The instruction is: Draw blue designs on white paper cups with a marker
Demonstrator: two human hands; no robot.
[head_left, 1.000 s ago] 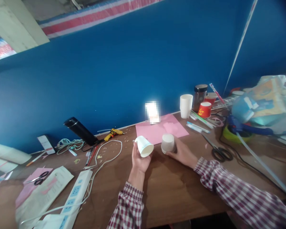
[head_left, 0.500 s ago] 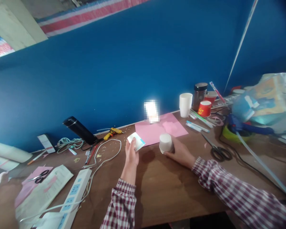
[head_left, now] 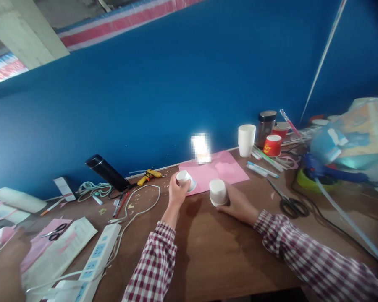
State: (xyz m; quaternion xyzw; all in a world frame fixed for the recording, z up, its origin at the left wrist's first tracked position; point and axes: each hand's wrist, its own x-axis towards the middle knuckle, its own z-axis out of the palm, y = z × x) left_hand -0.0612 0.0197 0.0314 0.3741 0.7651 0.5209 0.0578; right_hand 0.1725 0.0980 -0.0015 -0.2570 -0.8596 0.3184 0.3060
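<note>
- I view a brown bench (head_left: 220, 260).
- Far edge, middle: pink sheet (head_left: 204, 173).
- Right of the sheet: white cup stack (head_left: 246, 141), red cup (head_left: 272, 146).
- Left of the sheet: yellow glue gun (head_left: 155, 173).
- Toward right edge: I locate black-handled scissors (head_left: 284, 198).
- Toward near edge, left: white power strip (head_left: 101, 243).

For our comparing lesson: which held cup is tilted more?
The white cup in the left hand, leaning sideways; the other cup, in the right hand, is nearly straight, bottom up.
</note>
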